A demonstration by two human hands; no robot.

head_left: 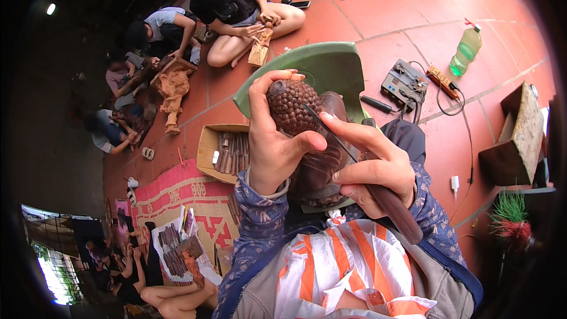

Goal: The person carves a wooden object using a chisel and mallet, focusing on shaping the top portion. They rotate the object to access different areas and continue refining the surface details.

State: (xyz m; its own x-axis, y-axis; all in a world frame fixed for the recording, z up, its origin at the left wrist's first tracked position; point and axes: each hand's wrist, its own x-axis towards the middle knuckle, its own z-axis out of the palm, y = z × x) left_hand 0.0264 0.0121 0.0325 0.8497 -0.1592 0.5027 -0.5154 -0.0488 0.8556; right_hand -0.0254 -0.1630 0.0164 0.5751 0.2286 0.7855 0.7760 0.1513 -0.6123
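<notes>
A dark brown carved wooden figure (313,171) lies in front of my body, its head (293,105) covered in rows of small round bumps. Around the side of that head my left hand (269,139) is closed, fingertips over the top and thumb toward the blade. My right hand (378,171) grips a carving chisel (397,215) with a dark wooden handle. Its thin blade runs forward between the fingers, with the tip at the bumps. Beneath the figure is a curved green plastic piece (322,56). Both hands hide parts of the figure.
A box (207,147) of chisels stands at my left, near a patterned mat (177,186). To the right are a grey control unit (404,84), a power strip (442,80) with cables and a green bottle (466,50). Several people sit far left, some with wooden carvings.
</notes>
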